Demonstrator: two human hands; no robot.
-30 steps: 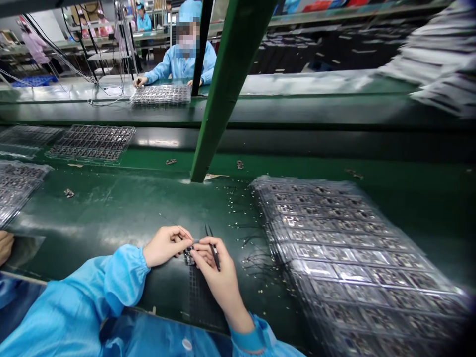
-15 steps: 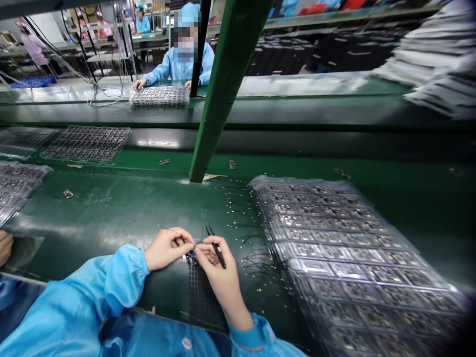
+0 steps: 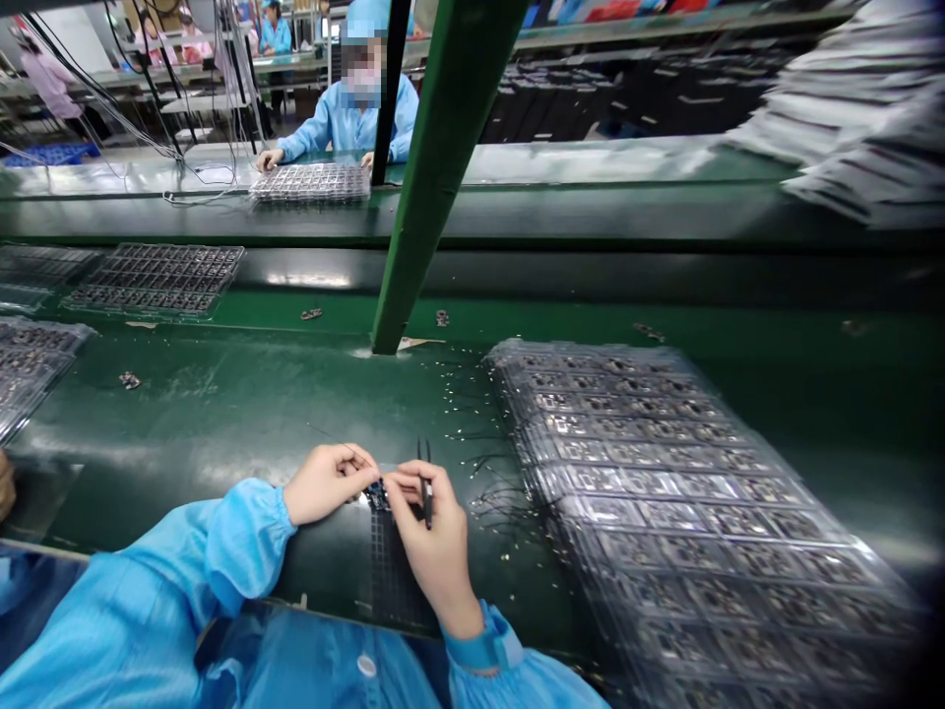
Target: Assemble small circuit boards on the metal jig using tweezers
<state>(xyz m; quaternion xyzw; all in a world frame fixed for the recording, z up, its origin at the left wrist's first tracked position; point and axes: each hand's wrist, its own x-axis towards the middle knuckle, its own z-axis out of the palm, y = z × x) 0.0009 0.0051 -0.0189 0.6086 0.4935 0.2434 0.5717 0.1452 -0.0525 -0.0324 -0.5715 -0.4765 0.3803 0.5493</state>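
Observation:
A small dark circuit board (image 3: 378,495) lies between my hands, above a dark gridded strip (image 3: 391,571) on the bench. My left hand (image 3: 329,483) is closed in a pinch at the board's left edge. A thin dark wire (image 3: 319,431) sticks out from its fingers toward the upper left. At the board's right side, the thumb and fingertips of my right hand (image 3: 435,532) come together. Black tweezers (image 3: 426,497) are tucked in that same hand, their tips pointing away from me. What lies between the fingertips is mostly hidden.
A tall stack of clear trays (image 3: 664,473) with boards stands on the right. Loose thin black cables (image 3: 494,492) lie beside it. A green post (image 3: 435,177) rises ahead. More trays (image 3: 155,281) are at left. Across the line, a person in blue (image 3: 336,118) handles a tray.
The tweezers have swung more upright in my right hand. My left fingers have shifted slightly, showing more of the board. The whole view has moved a little.

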